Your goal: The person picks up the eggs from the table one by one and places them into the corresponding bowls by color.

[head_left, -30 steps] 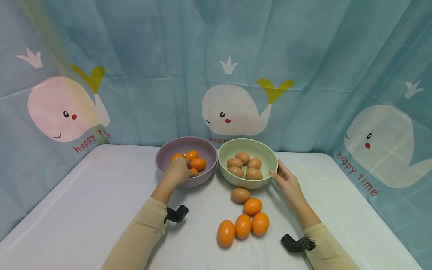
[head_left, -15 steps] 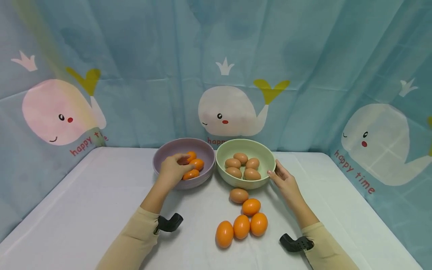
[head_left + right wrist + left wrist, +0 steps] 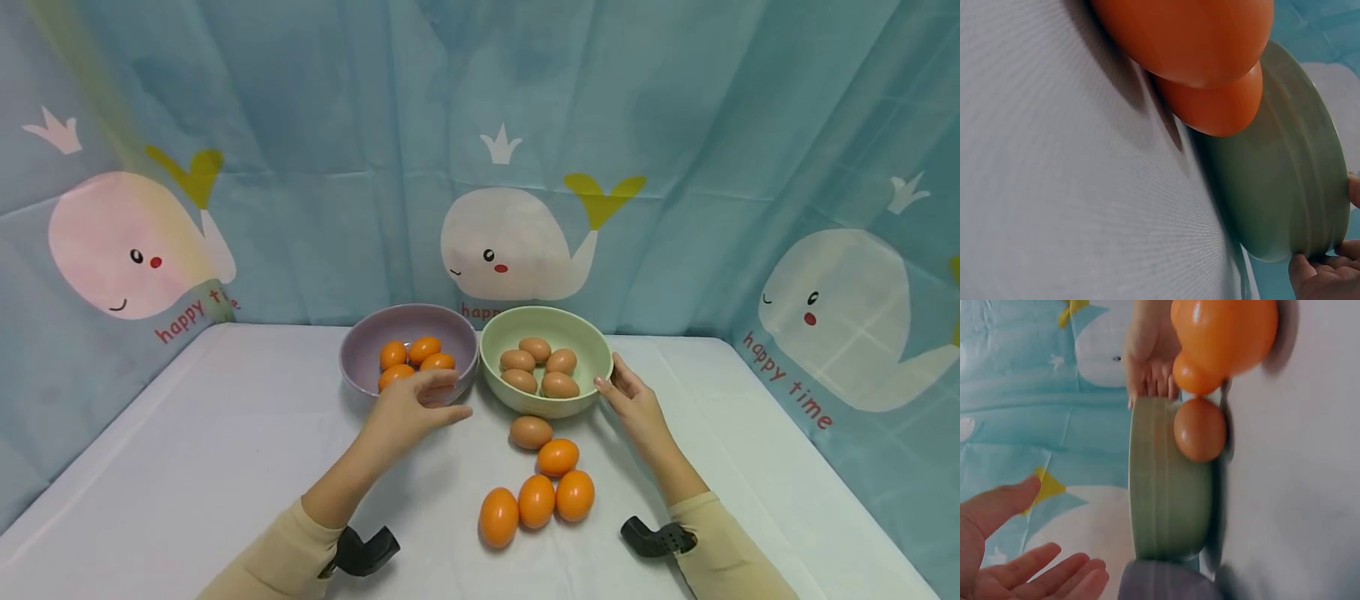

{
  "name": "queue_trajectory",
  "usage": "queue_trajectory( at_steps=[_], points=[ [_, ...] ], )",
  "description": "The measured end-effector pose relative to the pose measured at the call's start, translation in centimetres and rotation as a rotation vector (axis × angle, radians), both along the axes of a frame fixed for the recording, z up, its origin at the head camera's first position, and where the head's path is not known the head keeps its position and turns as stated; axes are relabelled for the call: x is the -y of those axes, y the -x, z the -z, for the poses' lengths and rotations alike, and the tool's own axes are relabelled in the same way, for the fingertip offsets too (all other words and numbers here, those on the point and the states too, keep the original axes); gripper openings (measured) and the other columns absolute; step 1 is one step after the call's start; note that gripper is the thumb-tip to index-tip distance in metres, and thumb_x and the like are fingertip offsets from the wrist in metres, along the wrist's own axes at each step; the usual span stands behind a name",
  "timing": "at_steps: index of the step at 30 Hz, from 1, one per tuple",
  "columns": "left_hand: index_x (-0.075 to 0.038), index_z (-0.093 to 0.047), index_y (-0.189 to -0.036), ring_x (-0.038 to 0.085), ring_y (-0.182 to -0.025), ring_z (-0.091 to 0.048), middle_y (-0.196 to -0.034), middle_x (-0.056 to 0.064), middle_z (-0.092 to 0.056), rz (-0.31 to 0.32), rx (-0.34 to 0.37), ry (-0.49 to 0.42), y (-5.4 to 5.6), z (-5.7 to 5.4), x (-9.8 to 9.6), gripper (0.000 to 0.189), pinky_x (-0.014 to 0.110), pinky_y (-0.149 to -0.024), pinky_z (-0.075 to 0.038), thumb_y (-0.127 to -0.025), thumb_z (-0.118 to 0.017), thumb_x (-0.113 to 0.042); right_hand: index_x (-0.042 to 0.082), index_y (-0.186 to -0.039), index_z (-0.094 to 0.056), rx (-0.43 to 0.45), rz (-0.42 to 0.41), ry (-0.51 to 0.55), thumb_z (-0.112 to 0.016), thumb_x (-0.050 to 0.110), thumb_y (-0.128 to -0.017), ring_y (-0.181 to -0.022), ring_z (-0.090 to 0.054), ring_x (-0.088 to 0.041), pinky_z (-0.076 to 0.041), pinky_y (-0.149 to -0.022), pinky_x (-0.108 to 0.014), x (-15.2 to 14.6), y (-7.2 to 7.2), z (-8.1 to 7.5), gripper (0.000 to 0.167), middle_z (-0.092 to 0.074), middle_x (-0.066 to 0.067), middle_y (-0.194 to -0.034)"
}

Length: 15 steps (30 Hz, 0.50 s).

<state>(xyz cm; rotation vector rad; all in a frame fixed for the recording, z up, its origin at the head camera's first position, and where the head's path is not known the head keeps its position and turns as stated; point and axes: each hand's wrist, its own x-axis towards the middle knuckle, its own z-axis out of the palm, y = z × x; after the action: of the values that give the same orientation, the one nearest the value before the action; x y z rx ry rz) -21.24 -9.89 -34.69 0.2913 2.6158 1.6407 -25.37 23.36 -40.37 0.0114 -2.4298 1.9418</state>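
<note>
My left hand (image 3: 408, 417) is over the front rim of the purple bowl (image 3: 362, 354), thumb and fingers spread, with nothing in it. Inside that bowl lie several orange eggs (image 3: 393, 355), partly covered by the hand. My right hand (image 3: 637, 417) holds the right side of the light green bowl (image 3: 536, 407), thumb at the rim and fingers against the outer wall (image 3: 1322, 269). Several brown eggs (image 3: 559, 385) lie in the green bowl. In the left wrist view, the left hand (image 3: 1029, 562) shows its fingers apart, beside the green bowl.
On the white tablecloth (image 3: 187, 450), a brown egg (image 3: 531, 432) lies just before the green bowl. Several orange eggs (image 3: 537, 502) sit close together nearer the front. A blue curtain (image 3: 315, 233) with whale prints hangs behind the bowls, which stand side by side.
My left hand has come up out of the purple bowl and moved toward me and to the right, leaving an orange egg there. The right hand stays at the green bowl.
</note>
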Motion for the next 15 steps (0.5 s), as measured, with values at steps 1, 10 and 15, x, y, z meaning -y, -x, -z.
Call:
queue_trajectory(
  at_steps=[1, 10, 15],
  points=[
    [-0.008, -0.064, -0.131, 0.029, -0.123, -0.063, -0.133, 0.008, -0.066, 0.02, 0.009, -0.01, -0.2, 0.2, -0.1, 0.056, 0.039, -0.101, -0.053, -0.082, -0.082, -0.028, 0.01, -0.159, -0.011, 0.001, 0.0, 0.001, -0.053, 0.025, -0.104, -0.154, -0.015, -0.019, -0.024, -0.12, -0.034, 0.0, 0.0, 0.0, 0.072, -0.013, -0.006, -0.166],
    [-0.011, -0.065, -0.128, 0.028, -0.124, -0.062, -0.13, 0.007, -0.067, 0.219, 0.092, -0.083, -1.1, 1.2, -0.9, 0.052, 0.036, -0.096, -0.056, -0.082, -0.082, -0.027, 0.01, -0.159, -0.012, 0.0, 0.001, -0.002, -0.054, 0.026, -0.103, -0.154, -0.016, -0.02, -0.025, -0.119, -0.034, 0.0, 0.1, 0.1, 0.072, -0.014, -0.006, -0.166],
    [-0.011, -0.065, -0.128, 0.033, -0.124, -0.061, -0.131, 0.012, -0.066, 0.33, 0.11, -0.043, -1.5, 1.7, -1.4, 0.051, 0.038, -0.098, -0.055, -0.083, -0.081, -0.026, 0.01, -0.159, -0.012, -0.002, 0.0, -0.006, -0.053, 0.025, -0.104, -0.154, -0.016, -0.019, -0.025, -0.119, -0.033, 0.0, 0.1, 0.0, 0.072, -0.014, -0.005, -0.166]
  ],
)
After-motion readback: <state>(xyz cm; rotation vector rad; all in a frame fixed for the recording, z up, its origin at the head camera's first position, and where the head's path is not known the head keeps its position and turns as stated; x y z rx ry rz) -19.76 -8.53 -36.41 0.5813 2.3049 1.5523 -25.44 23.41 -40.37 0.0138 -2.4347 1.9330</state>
